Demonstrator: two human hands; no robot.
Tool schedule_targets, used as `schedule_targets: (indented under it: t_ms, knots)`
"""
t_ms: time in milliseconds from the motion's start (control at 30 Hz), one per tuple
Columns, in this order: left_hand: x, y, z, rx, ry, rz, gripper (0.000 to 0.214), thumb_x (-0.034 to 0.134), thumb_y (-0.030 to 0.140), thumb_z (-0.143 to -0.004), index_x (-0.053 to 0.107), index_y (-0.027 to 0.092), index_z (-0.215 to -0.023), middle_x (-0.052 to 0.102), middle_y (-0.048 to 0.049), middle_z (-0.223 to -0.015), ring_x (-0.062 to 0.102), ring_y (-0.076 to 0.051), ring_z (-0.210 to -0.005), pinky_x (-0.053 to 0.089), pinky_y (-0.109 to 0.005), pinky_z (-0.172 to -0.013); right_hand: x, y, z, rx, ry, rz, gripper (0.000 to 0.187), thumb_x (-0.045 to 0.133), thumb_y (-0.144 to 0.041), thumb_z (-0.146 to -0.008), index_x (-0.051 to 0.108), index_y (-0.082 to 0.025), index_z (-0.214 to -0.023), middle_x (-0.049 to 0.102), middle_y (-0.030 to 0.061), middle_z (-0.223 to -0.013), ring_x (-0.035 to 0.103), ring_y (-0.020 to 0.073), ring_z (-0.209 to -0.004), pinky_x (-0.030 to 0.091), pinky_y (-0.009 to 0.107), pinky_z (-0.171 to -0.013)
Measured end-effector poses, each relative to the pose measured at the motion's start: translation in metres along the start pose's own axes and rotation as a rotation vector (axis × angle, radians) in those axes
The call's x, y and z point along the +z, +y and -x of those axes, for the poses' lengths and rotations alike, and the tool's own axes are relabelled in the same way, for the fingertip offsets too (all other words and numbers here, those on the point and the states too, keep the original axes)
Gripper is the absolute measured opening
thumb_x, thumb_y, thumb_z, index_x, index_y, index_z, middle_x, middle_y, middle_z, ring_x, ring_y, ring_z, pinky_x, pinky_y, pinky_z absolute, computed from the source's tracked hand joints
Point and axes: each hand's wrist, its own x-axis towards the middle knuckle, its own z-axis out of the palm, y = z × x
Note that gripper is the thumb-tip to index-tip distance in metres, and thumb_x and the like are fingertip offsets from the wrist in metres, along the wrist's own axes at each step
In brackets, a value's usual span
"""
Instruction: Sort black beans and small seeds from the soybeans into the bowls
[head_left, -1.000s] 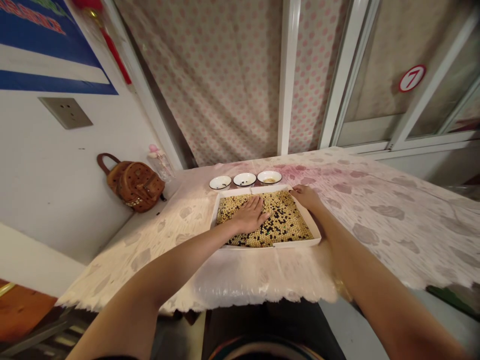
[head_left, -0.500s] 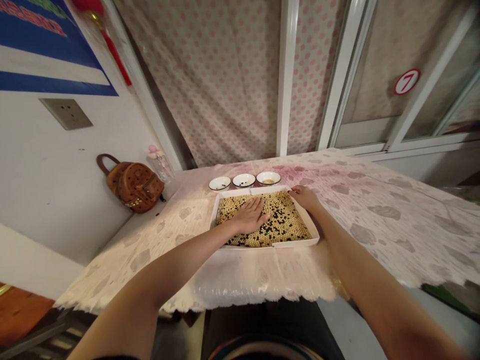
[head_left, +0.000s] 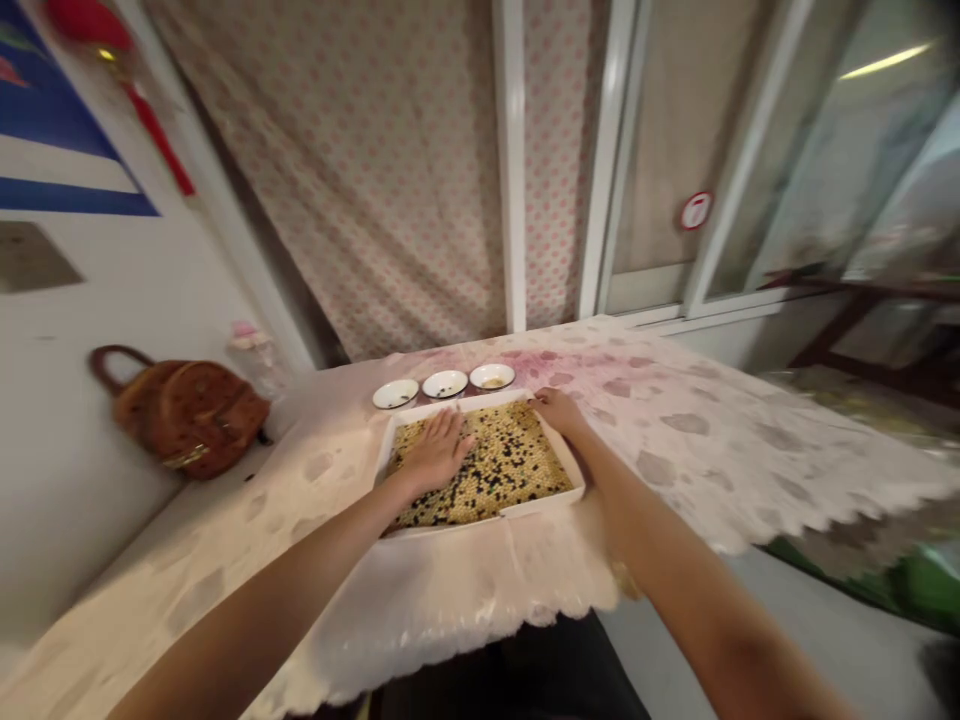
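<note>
Beans [head_left: 506, 465], left hand [head_left: 435, 453] flat on them, right hand [head_left: 559, 410] on tray rim [head_left: 540, 503]

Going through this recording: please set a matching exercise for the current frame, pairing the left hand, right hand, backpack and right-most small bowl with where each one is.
Things:
1. Left hand
2. Right hand
3. Backpack
4. Right-most bowl

Places:
A. Against the wall
B. Just beyond the tray
C. Flat on the mixed beans
D. At the tray's far rim

Right pairs: 1-C, 2-D, 3-A, 4-B.
</note>
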Motion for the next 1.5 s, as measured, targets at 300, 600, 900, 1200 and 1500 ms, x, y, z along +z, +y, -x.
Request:
schedule_targets:
  t_ms: [300, 600, 900, 1200, 1500]
  knots:
    - [0.017, -0.004, -0.007, -0.015, 0.013, -0.041, 0.084, 0.008, 0.061, -0.103, 0.021, 0.003, -0.162, 0.011, -0.0155, -0.169, 0.008, -0.027, -0.158, 0.012, -0.046, -0.129, -0.007, -0.008, 0.006, 0.029, -0.027, 0.025, 0.031, 0.062, -0.041, -0.1, 0.065, -0.018, -0.12, 0.065, 0.0085, -0.121, 0.065, 0.0217, -0.105, 0.056, 0.043, -0.092]
    - [0.021, -0.001, -0.008, 0.023, 0.004, -0.017, 0.088, 0.003, 0.064, -0.101, 0.023, 0.003, -0.161, 0.012, -0.0155, -0.169, 0.007, -0.027, -0.158, 0.012, -0.044, -0.129, -0.006, -0.007, 0.005, 0.025, -0.02, 0.013, 0.031, 0.062, -0.041, -0.1, 0.065, -0.018, -0.12, 0.066, 0.0086, -0.122, 0.065, 0.0218, -0.106, 0.056, 0.044, -0.093]
    - [0.003, 0.015, -0.005, 0.021, -0.063, 0.019, 0.086, 0.003, 0.064, -0.101, 0.018, 0.006, -0.163, 0.008, -0.0135, -0.171, 0.007, -0.023, -0.158, 0.01, -0.038, -0.129, 0.0, 0.0, -0.001, -0.002, 0.005, 0.019, 0.024, 0.055, -0.032, -0.1, 0.072, -0.018, -0.109, 0.074, 0.0084, -0.11, 0.068, 0.0221, -0.104, 0.049, 0.031, -0.088]
    - [0.005, 0.014, -0.008, 0.013, -0.071, 0.025, 0.088, 0.0, 0.068, -0.1, 0.014, 0.008, -0.163, 0.003, -0.0089, -0.171, -0.001, -0.025, -0.159, 0.008, -0.043, -0.13, 0.009, 0.014, -0.013, -0.031, 0.049, 0.016, 0.027, 0.055, -0.036, -0.095, 0.075, -0.021, -0.105, 0.076, 0.0074, -0.106, 0.069, 0.0227, -0.099, 0.047, 0.028, -0.078]
    - [0.003, 0.011, -0.008, 0.045, -0.099, 0.062, 0.089, 0.0, 0.068, -0.099, 0.009, 0.008, -0.164, -0.002, -0.0085, -0.171, -0.001, -0.023, -0.159, 0.005, -0.039, -0.13, 0.014, 0.02, -0.018, -0.046, 0.072, 0.02, 0.028, 0.056, -0.037, -0.095, 0.076, -0.021, -0.107, 0.076, 0.0085, -0.108, 0.069, 0.0227, -0.099, 0.048, 0.028, -0.081]
